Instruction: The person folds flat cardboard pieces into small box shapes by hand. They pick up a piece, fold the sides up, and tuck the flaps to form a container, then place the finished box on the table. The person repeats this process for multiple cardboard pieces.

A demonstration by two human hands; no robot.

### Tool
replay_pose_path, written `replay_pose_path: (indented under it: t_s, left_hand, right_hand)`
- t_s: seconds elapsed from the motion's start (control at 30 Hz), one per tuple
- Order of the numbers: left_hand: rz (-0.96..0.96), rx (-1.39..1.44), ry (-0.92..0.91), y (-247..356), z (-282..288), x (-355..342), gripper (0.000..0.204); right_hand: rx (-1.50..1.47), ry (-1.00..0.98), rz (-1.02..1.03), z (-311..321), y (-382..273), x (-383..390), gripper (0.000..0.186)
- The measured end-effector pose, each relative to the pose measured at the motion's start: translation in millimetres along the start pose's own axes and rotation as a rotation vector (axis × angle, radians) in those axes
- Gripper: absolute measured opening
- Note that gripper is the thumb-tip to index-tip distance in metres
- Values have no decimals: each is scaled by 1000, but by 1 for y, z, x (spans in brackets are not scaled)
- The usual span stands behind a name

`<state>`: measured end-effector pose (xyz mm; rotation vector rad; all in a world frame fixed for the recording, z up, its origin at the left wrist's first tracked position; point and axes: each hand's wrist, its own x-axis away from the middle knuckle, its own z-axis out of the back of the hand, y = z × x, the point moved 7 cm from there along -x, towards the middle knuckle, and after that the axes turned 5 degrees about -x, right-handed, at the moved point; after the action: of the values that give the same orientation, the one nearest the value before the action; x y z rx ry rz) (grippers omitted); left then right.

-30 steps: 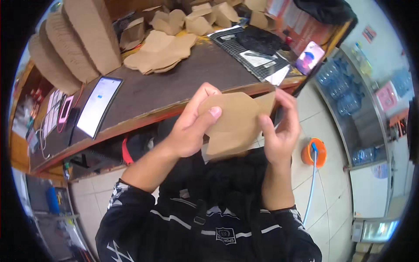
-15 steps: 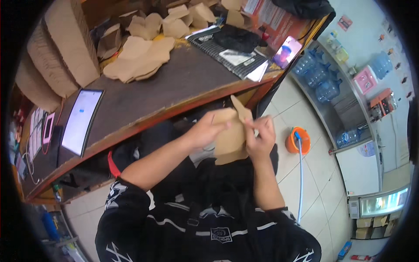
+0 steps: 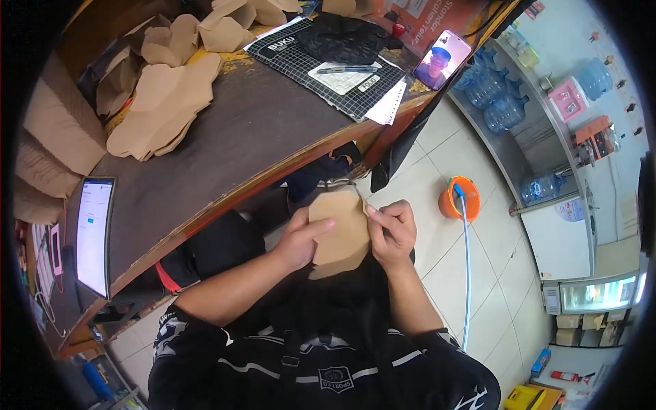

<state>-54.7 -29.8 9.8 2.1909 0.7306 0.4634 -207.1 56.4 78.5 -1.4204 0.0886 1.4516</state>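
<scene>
Over my lap I hold a brown cardboard box blank (image 3: 339, 236) with cut corners and a broad, flat face toward me. My left hand (image 3: 299, 239) grips its left side, thumb lying on the face and fingers behind. At the right edge, my right hand (image 3: 392, 234) pinches a narrow flap between thumb and curled fingers. On the desk, a stack of flat brown cardboard blanks (image 3: 167, 102) lies beyond my left hand. Several folded open cardboard boxes (image 3: 171, 41) stand behind that stack.
The dark desk (image 3: 225, 137) runs diagonally ahead, its wooden edge near my hands. On it are a tablet (image 3: 94, 236), a black notebook (image 3: 287, 51) with a pen (image 3: 348, 68), and a propped phone (image 3: 443, 60). An orange bucket (image 3: 449, 205) with a blue-handled stick stands on the tiles.
The view has shifted, and both hands have come slightly lower and left with the blank. Its flap that stuck up at the far end no longer stands out; the face shows more fully.
</scene>
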Motion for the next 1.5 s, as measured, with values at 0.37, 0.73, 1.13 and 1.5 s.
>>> replay_pose_path:
  t_s: [0.37, 0.73, 1.13, 1.5]
  left_hand:
    - [37, -612, 112, 9, 12, -10, 27]
    - [-356, -1048, 4, 23, -13, -12, 19]
    - [-235, -1018, -2, 12, 0, -7, 24]
    - [-33, -752, -161, -9, 12, -12, 31]
  right_hand:
    - [-237, -460, -117, -18, 24, -7, 28]
    - [-99, -361, -295, -16, 42, 16, 25]
    - [-44, -683, -309, -21, 29, 15, 14]
    - [106, -739, -303, -24, 29, 23, 27]
